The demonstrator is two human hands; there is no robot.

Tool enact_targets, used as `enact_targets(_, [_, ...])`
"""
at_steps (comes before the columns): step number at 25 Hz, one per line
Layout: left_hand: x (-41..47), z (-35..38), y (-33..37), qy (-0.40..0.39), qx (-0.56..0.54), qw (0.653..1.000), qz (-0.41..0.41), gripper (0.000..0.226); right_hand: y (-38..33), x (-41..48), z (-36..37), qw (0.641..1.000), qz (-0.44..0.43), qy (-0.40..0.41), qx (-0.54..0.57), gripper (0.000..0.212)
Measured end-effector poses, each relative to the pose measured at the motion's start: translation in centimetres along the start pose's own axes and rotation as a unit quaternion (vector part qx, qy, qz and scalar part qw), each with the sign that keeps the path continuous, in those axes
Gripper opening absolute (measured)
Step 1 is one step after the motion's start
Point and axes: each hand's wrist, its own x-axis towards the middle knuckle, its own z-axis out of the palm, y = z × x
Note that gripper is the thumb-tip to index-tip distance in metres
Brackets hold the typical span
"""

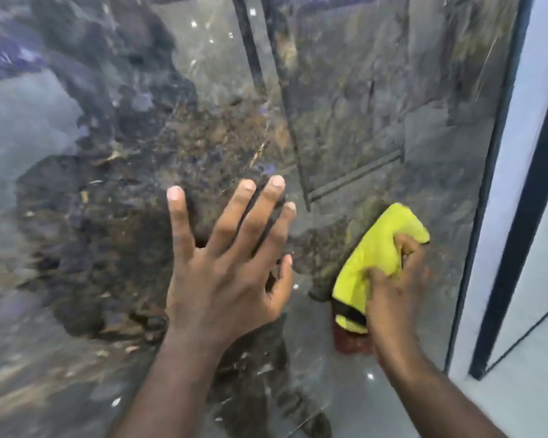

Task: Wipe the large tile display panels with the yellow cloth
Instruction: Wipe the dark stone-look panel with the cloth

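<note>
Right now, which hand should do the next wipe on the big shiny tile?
The right. The right hand grips the cloth and presses it to the panel, near its right edge. The left hand lies flat on the panel with fingers spread and holds nothing, so it would probably only steady.

In right hand (393, 292) grip: bright yellow soft fabric cloth (377, 251), black trim along edge below-left of grip. Left of grip: large glossy stone-look tile panel (108, 216), grey ground, mottled black and brown patches, thin tan veins, faint violet flecks, white glints. Just beneath grip: dull red blotch (353, 341) on panel. Right of grip: thin dark navy edge strip (484, 200), then pale white wall band (508, 172), then wider dark navy upright bar (525, 210).
</note>
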Motion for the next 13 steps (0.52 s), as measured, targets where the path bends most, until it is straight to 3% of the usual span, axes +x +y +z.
enact_targets(1, [0.0,0.4,0.1,-0.010,0.015,1.000,0.012,0.057,-0.6,-0.3,0.1,1.000,-0.012,-0.017,-0.002,0.064])
enact_targets(3, [0.0,0.5,0.1,-0.011,0.014,1.000,0.017,0.059,-3.4,1.1,0.7,0.990,-0.115,-0.076,0.017,0.063])
enact_targets(6, [-0.6,0.9,0.1,0.009,0.029,0.999,0.016,0.059,-5.9,5.9,1.4,0.974,-0.226,-0.026,0.014,0.059])
enact_targets(8, [-0.7,0.9,0.3,0.009,0.036,0.999,0.019,0.059,-3.1,8.1,0.8,0.983,-0.177,0.039,0.001,0.058])
enact_targets(11, [-0.8,1.1,0.2,0.007,0.031,0.999,0.022,0.059,1.1,4.7,0.3,0.996,0.040,0.083,0.021,0.058])
enact_targets(13, [-0.8,1.3,0.1,0.011,0.031,0.999,0.020,0.060,0.2,2.0,0.9,0.998,0.040,0.053,0.012,0.056])
